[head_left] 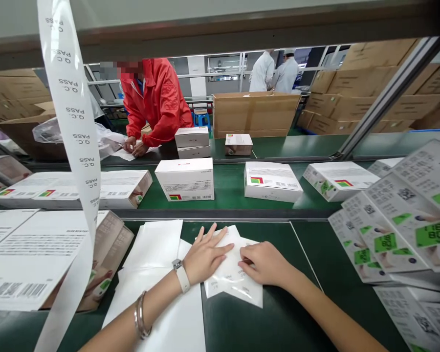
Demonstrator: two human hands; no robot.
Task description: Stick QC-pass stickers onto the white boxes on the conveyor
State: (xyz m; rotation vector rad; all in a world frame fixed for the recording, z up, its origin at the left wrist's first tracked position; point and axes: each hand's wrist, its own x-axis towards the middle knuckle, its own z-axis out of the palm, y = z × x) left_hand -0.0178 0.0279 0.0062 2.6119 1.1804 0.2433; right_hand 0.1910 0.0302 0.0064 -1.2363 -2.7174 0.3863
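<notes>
Several glossy white label pieces with faint printing lie overlapped on the green work surface. My left hand, wearing a watch and bangles, rests on their left part with its fingers spread. On their right part is my right hand, its fingers curled and pinched together at the labels; what lies between the fingertips is too small to make out. Plain white sheets lie under and beside my left wrist. A long strip of "Q.C. PASS" stickers hangs down at the left.
White boxes stand on the green belt behind. Larger boxes are at the left, stacked printed cartons at the right. Across the belt, a person in a red jacket handles papers. A metal beam crosses above.
</notes>
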